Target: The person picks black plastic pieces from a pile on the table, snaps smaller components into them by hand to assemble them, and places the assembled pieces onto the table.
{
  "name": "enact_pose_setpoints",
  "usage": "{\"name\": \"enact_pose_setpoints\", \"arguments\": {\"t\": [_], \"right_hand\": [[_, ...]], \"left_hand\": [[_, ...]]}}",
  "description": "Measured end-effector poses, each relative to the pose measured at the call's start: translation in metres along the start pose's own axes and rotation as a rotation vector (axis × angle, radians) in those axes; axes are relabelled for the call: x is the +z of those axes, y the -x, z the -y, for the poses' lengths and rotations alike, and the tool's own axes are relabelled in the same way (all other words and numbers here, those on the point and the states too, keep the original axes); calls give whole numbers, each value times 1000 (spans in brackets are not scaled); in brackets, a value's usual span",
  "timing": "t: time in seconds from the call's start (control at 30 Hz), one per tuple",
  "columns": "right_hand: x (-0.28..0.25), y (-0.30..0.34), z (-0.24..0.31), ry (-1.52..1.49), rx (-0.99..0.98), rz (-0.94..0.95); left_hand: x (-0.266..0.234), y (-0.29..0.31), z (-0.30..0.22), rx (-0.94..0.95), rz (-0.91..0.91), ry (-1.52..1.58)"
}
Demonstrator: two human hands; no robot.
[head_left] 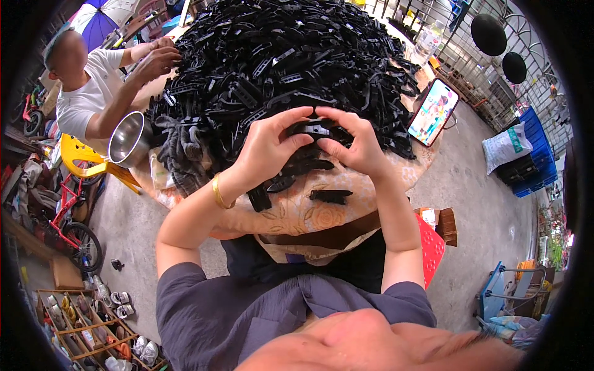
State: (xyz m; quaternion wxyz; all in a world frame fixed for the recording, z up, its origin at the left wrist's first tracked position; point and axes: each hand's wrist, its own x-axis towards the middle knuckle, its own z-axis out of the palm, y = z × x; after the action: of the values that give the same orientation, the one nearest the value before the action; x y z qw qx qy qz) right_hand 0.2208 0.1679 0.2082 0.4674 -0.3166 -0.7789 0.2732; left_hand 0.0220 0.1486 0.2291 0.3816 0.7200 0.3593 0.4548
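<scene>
While left hand (267,141) pinches black piece (318,130), right hand (359,143) curls opposite.

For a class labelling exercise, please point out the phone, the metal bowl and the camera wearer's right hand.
Phone (434,112), head view: its screen.
Metal bowl (127,140), head view: its inside.
Right hand (364,148), head view: near the thumb's base.

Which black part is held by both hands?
The part held between left hand and right hand; the others lie in the pile or on the cloth.
</scene>
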Motion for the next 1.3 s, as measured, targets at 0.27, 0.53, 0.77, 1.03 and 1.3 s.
{"name": "enact_pose_setpoints", "arguments": {"t": [0.27,0.53,0.77,1.03,1.3], "right_hand": [[-7,2,0,-54,-58,25],[-14,-2,3,115,110,361],[-4,3,-2,297,-43,460],[5,1,6,-44,-1,177],[8,-3,-2,-216,-233,-89]], "left_hand": [[-3,3,-5,145,30,-281],[19,23,1,222,537,-263],[14,8,2,391,227,-408],[-28,-28,39,283,-245,-945],[-12,-15,15,-43,-180,-245]]}}
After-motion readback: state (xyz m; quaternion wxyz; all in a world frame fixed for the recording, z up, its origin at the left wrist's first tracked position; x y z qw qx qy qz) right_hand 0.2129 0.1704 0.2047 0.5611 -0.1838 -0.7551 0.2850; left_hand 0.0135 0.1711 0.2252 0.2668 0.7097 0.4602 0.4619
